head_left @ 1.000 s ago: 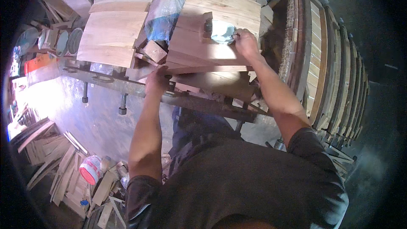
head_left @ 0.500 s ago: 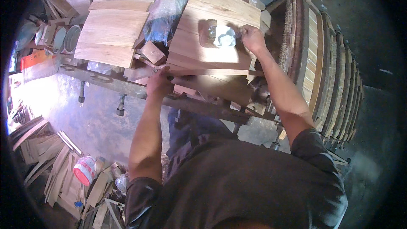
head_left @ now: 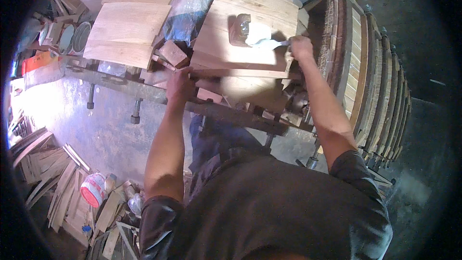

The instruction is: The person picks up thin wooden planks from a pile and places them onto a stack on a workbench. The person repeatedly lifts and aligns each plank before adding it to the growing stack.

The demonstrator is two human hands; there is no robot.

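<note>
My left hand (head_left: 180, 86) is closed round the left end of a narrow wooden strip (head_left: 245, 73), which lies crosswise before me with its long edge up. My right hand (head_left: 301, 48) grips the handle of a flat tool (head_left: 280, 44), a brush or spatula; which one I cannot tell. The tool's far end is coated white and reaches the right side of a small brown-walled container (head_left: 236, 33) of thick white paste (head_left: 259, 33). That container rests on a stack of thin wooden boards (head_left: 216, 31), beyond the strip.
More overlapping boards (head_left: 127, 29) lie to the left, past a plastic-wrapped bundle (head_left: 190, 9) and a wood block (head_left: 173, 54). A metal rail (head_left: 113, 83) with bolts runs along the front. Clamped racks (head_left: 365, 67) stand at right. Offcuts (head_left: 62, 183) and a white-and-red bucket (head_left: 94, 188) sit lower left.
My right hand has moved right and slightly nearer, drawing the white-coated tool out toward the container's right side. My left hand still holds the strip, and the view has shifted a little.
</note>
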